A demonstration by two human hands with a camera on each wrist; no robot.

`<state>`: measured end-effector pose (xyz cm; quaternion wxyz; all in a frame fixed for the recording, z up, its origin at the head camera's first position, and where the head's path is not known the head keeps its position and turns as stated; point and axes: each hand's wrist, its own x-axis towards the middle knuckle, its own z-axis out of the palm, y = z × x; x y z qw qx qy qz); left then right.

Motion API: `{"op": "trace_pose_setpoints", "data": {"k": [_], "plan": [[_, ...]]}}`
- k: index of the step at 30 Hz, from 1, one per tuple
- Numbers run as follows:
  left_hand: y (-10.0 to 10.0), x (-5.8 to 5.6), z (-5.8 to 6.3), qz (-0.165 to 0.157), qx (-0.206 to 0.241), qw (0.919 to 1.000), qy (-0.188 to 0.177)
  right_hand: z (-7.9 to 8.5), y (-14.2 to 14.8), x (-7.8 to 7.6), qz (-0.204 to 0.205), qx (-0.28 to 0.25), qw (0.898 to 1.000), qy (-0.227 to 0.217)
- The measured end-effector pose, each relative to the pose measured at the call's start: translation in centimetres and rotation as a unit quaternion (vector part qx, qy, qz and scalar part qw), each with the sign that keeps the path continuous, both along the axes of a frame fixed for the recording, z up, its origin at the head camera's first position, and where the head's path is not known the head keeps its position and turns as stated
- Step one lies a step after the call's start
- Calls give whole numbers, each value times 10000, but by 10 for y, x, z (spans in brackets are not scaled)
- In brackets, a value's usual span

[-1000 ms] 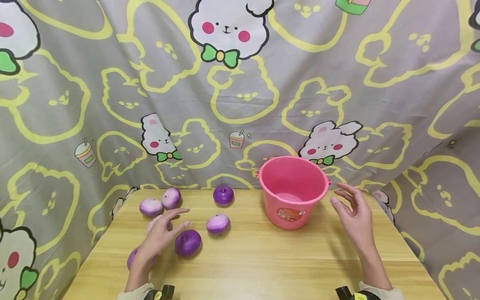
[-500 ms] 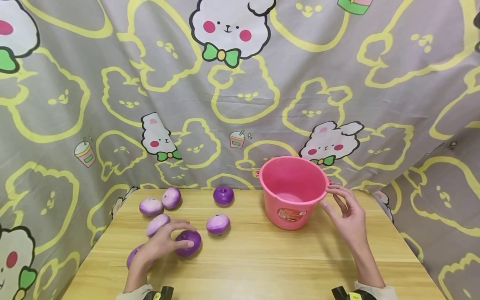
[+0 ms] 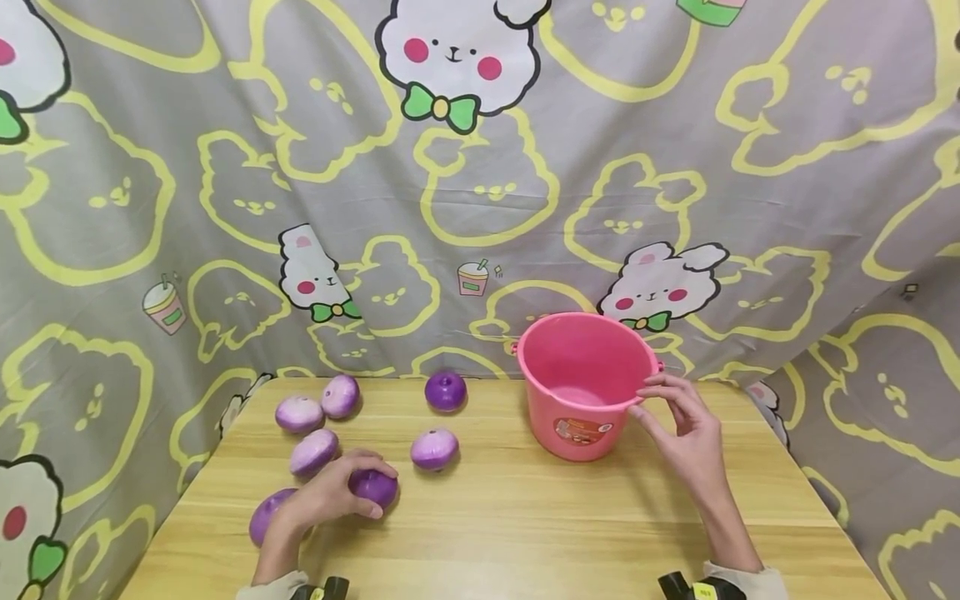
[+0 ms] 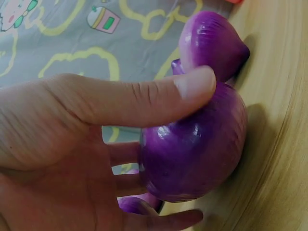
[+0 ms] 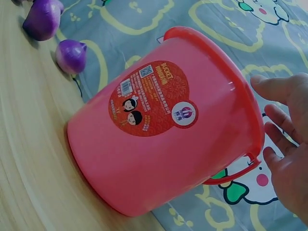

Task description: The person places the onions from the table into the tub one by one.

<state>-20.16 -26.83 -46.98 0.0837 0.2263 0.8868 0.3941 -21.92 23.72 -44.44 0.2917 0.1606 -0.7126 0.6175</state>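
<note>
My left hand (image 3: 333,493) grips a purple onion (image 3: 375,489) on the table, thumb on one side and fingers curled round the other. In the left wrist view, the thumb lies across the top of this onion (image 4: 192,149). A pink bucket (image 3: 581,433) stands upright at the right. At its right rim is my right hand (image 3: 693,437), with the fingertips over the edge and the thumb just below it. The right wrist view has the thumb and loosely bent fingers right at the rim, near the bucket's red handle (image 5: 236,175).
Several other onions lie on the wooden table (image 3: 525,533): one pale onion (image 3: 435,450) right of the left hand, a dark onion (image 3: 446,391) at the back, and more at the left, including one by the left wrist (image 3: 268,517). A patterned curtain (image 3: 480,200) hangs behind.
My left hand has come down onto the dark onion and closed round it. My right hand has moved left to the bucket's rim. The bucket has stayed in place.
</note>
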Motion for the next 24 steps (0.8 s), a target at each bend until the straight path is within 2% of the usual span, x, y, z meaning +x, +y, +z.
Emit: {"op": "trace_pose_setpoints", "data": {"k": [8, 15, 24], "plan": [[-2, -1, -2, 53, 80, 9999, 101, 1, -7, -2, 81, 220, 9997, -24], [-3, -2, -2, -140, 37, 9997, 215, -7, -3, -5, -13, 560, 9984, -104], [-5, -5, -2, -231, 48, 9997, 70, -2, -9, -1, -137, 669, 9977, -40]]}}
